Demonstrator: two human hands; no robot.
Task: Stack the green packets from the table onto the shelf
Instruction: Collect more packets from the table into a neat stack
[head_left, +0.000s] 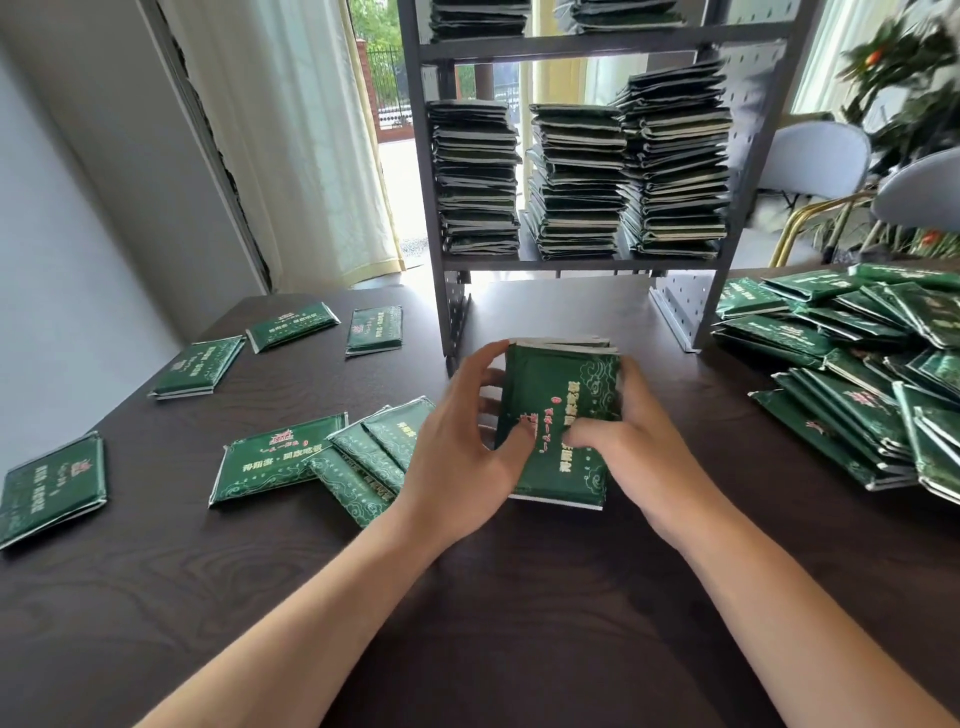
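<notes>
Small stack of green packets (558, 415) held on the tabletop (467, 597) — left hand (457, 441) and right hand (631, 436) fingers clamped on its sides, shelf (571, 262) behind.

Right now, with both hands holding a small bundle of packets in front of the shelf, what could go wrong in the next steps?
1. The bundle of packets looks uneven at its far edge; lifted between the left hand and right hand, some packets may slip out.
2. The right stack on the shelf is tall, reaches nearly to the board above and leans; adding there might topple it.
3. The heap on the table's right lies loosely; a passing arm could push packets off.
</notes>
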